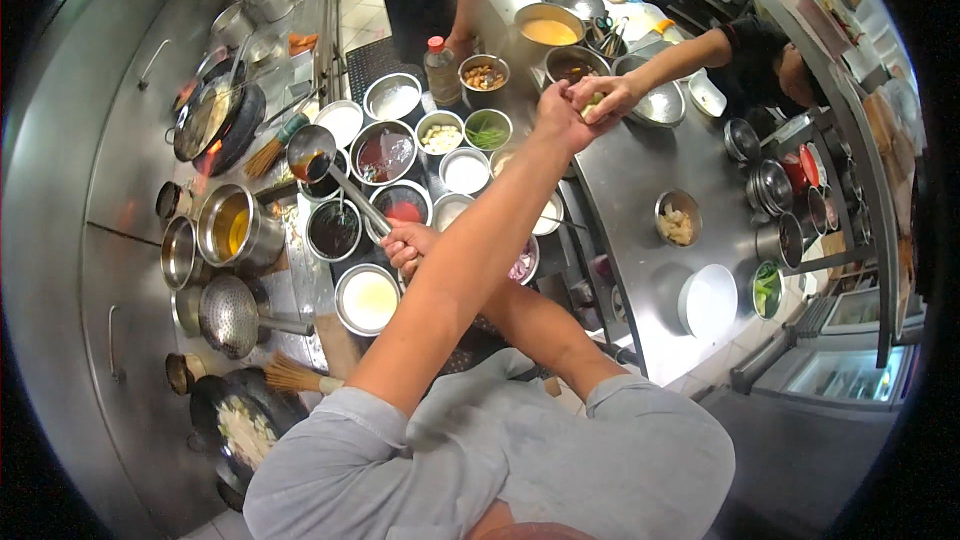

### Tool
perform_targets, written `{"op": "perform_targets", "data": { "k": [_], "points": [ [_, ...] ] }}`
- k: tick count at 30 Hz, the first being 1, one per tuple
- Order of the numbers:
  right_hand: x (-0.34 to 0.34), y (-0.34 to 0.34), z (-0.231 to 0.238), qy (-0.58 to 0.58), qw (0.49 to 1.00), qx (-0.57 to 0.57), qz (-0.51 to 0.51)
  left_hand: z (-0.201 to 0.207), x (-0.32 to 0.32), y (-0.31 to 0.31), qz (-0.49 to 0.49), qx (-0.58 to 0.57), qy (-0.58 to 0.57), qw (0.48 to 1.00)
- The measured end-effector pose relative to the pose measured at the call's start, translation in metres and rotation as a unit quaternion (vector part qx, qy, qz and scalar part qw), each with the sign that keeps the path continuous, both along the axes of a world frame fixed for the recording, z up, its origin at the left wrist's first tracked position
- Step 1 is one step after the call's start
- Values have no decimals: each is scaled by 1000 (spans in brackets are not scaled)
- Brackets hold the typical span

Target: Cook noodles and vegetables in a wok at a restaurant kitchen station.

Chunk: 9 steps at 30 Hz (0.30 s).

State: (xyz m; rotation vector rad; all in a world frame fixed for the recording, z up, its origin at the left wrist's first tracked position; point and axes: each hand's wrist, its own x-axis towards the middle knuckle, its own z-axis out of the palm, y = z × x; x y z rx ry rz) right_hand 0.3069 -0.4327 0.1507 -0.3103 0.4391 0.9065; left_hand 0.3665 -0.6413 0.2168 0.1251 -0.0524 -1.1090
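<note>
My forearms cross. My right hand [408,246] is closed round the handle of a metal ladle [358,196]. The ladle's bowl, with dark liquid in it, hangs over the sauce containers at the left. My left hand [560,118] reaches far forward to the right and meets a co-worker's hand [612,95]. A small pale green piece [592,106] shows between the two hands. My left fingers look closed, partly hidden by the other hand. Below the ladle stand a pot of dark sauce [335,230], a pot of red-brown liquid [386,153] and a bowl of pale yellow liquid [367,300].
At the left are a wok [215,120] with flame beneath, a pot of yellow oil [238,228], a perforated strainer [230,317] and a wok with pale food [245,430]. A steel counter [640,240] at the right holds a white bowl [708,302]. Another person [425,0] stands ahead.
</note>
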Motion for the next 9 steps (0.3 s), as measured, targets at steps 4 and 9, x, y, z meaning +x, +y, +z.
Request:
{"op": "perform_targets", "data": {
  "k": [4, 9],
  "points": [
    [-1, -5, 2, -45, 999, -2, -23, -3, -16, -6, 2, 113, 61, 992],
    [10, -2, -14, -41, 999, 24, 8, -3, -19, 12, 47, 59, 135, 988]
  ]
}}
